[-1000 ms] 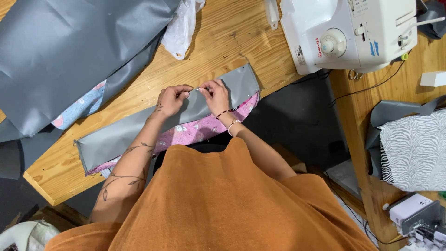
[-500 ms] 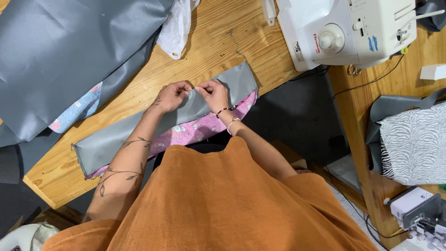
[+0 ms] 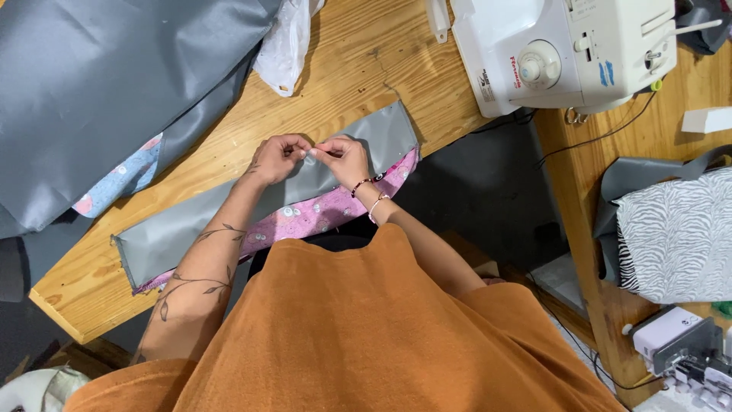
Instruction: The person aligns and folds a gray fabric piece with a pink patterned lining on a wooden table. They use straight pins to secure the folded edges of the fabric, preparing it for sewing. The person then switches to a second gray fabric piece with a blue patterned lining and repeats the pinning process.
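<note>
A long grey fabric strip (image 3: 229, 217) with a pink patterned layer (image 3: 305, 221) under it lies along the wooden table's (image 3: 335, 84) near edge. My left hand (image 3: 278, 158) and my right hand (image 3: 345, 158) meet over the strip's upper edge, fingertips pinched together on the fabric. Something small sits between the fingers; I cannot tell what it is. Beaded bracelets circle my right wrist.
A white sewing machine (image 3: 564, 49) stands at the back right. A big grey sheet (image 3: 114, 84) covers the table's left, with a white plastic bag (image 3: 286, 46) beside it. Zebra-print fabric (image 3: 675, 233) lies on a side table at right.
The view has shifted slightly; both hands stay pinched together on the strip's edge with only small finger movement.
</note>
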